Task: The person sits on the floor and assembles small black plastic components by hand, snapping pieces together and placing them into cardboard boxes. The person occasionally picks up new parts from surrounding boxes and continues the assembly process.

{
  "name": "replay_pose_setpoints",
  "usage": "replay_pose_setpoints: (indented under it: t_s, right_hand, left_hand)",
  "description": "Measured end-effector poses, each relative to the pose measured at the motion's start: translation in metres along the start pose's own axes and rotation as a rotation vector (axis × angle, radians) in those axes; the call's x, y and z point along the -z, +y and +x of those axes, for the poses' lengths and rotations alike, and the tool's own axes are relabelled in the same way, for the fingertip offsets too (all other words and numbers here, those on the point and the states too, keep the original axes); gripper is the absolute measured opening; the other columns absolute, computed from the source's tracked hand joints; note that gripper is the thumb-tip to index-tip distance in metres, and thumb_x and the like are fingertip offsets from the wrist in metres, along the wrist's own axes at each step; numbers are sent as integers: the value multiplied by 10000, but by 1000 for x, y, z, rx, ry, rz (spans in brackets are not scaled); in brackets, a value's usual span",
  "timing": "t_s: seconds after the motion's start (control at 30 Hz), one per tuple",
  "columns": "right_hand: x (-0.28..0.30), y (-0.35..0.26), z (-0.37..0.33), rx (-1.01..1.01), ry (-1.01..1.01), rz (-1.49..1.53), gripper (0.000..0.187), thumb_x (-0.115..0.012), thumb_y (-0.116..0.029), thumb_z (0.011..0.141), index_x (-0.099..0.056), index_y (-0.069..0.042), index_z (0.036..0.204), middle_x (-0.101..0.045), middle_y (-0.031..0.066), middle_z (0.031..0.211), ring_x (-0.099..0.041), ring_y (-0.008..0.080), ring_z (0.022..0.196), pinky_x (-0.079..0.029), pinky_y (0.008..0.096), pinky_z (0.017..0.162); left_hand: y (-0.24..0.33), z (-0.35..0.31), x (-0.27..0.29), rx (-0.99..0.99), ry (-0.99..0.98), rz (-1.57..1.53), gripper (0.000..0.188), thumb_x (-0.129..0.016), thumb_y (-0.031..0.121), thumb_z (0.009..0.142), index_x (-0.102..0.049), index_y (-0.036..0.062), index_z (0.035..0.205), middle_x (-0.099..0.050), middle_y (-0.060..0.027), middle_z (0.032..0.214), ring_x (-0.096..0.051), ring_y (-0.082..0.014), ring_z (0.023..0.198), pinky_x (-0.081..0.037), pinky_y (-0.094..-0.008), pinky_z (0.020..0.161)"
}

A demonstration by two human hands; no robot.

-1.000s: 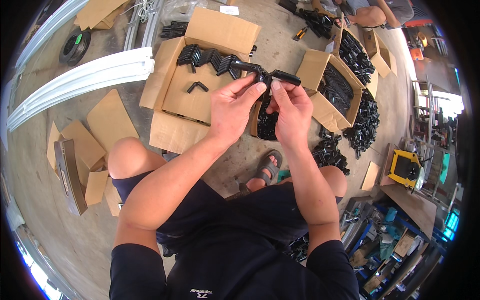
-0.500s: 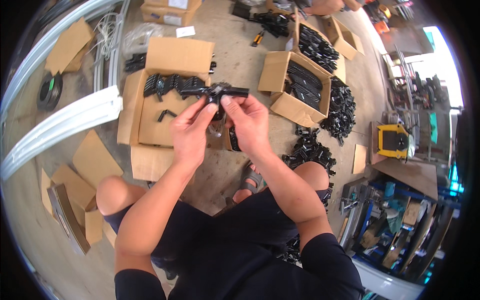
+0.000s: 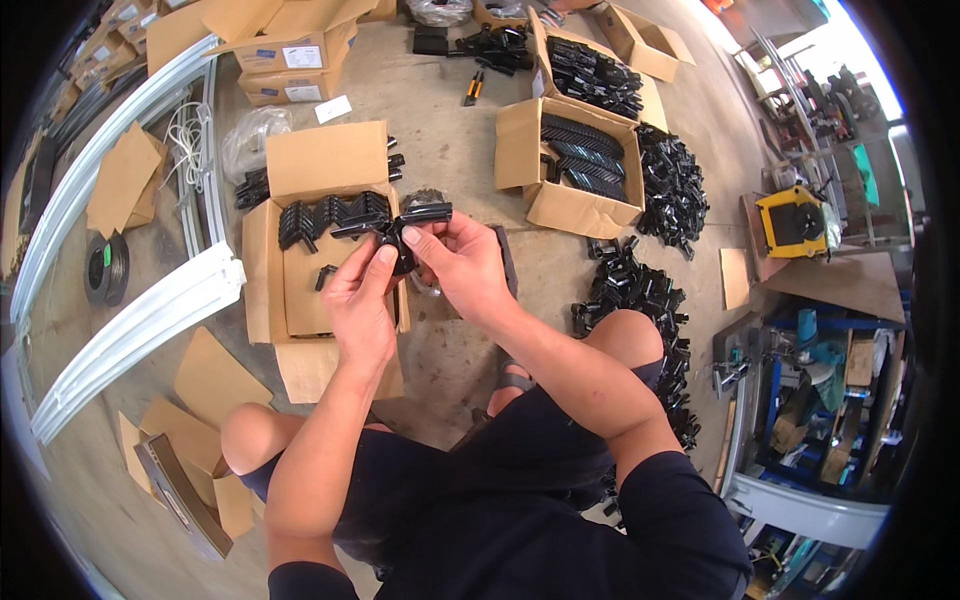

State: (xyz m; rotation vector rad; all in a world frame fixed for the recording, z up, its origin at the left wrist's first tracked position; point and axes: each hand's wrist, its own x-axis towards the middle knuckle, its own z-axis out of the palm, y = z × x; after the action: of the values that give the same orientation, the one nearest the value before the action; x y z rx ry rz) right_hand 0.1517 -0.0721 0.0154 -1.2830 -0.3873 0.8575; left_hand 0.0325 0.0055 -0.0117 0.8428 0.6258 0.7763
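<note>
My left hand [image 3: 362, 300] and my right hand [image 3: 462, 268] are close together in front of me, both closed with thumbs on top. Between them they grip a glossy black tube connector [image 3: 428, 213]; its arms stick out to the left and right, and a short part points down between the thumbs. Whether it is one piece or two pressed together, I cannot tell. Just beyond my left hand is an open cardboard box [image 3: 262, 275]. Rows of similar black connectors [image 3: 328, 216] lie along its far side, and a single loose connector [image 3: 325, 277] rests nearer in it.
Another cardboard box [image 3: 578, 212] holds stacked black connectors, with loose heaps [image 3: 672, 190] beside it and near my right knee. White metal profiles [image 3: 140, 340] lie at left. A yellow-handled cutter [image 3: 474, 88] is on the floor. Shelving [image 3: 830, 400] stands at right.
The view has shifted, so the boxes sit at different places in the picture. Both hands keep hold of the connector, whose arms are now tilted differently.
</note>
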Motion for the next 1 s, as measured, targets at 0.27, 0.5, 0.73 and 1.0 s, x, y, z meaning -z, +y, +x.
replay_pose_setpoints:
  t_s: [0.27, 0.5, 0.73, 1.0]
  right_hand:
    - [4, 1, 2, -24, -70, -65, 87, -715, -92, 1012, -709, -25, 1067, -676, -38, 910, -564, 33, 734, -489, 227, 643]
    - [42, -17, 7, 81, -57, 84, 254, -597, -143, 1079, -678, -28, 1291, -729, 30, 1064, -676, 111, 970, -566, 290, 782]
    - [51, -50, 5, 470, -512, -546, 580, -725, -124, 957, -549, -74, 1507, -578, 125, 1498, -518, 260, 1417, -401, 408, 1180]
    - [36, -37, -15, 492, -321, -683, 400, -810, -262, 921, -705, -18, 1220, -765, 136, 906, -733, 198, 810, -574, 338, 753]
  left_hand:
    - [0, 1, 3, -27, 24, -29, 369, -694, 45, 1022, -640, -87, 1362, -738, -138, 1207, -725, -194, 1021, -613, -356, 923]
    - [8, 5, 2, -50, -69, -80, 307, -648, 86, 1055, -648, -76, 1316, -734, -158, 1174, -742, -267, 1021, -618, -415, 928]
    - [39, 6, 20, 425, -513, -331, 411, -615, 239, 1076, -616, -66, 1352, -738, -232, 1117, -741, -274, 906, -579, -342, 692]
    - [41, 1, 31, 493, -598, -291, 397, -500, 205, 1065, -581, -59, 1350, -728, -231, 1119, -733, -321, 926, -573, -372, 653]
